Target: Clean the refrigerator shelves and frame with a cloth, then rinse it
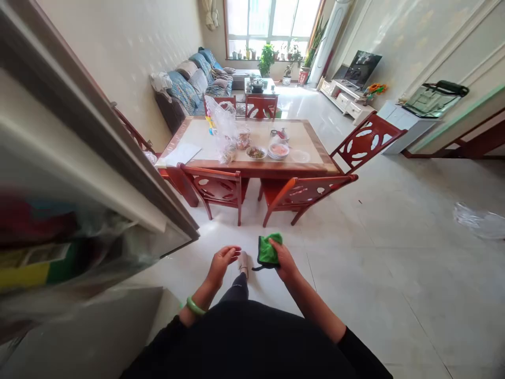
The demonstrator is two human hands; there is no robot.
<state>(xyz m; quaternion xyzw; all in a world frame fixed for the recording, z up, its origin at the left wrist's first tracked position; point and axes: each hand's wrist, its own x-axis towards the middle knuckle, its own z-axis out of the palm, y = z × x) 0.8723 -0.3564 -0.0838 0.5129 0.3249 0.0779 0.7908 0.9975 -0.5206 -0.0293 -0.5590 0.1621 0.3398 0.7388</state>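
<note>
A folded green cloth [269, 251] with a dark edge and a dark loop hangs in my right hand [285, 261], pinched between thumb and fingers. My left hand [223, 265] is to the left of the cloth, apart from it. Its fingers are bent and its thumb lies near them, with a gap showing and nothing held. A green bangle [194, 307] circles my left wrist. Both hands are above the pale tiled floor, in front of my body.
Ahead stands a dining table [315, 167] bearing bowls, plates and plastic bags. Red wooden chairs [216, 188] surround it. A cabinet edge [173, 231] is close on my left. Clear plastic [479, 221] lies on the floor at the right. A sofa [183, 92] stands farther back.
</note>
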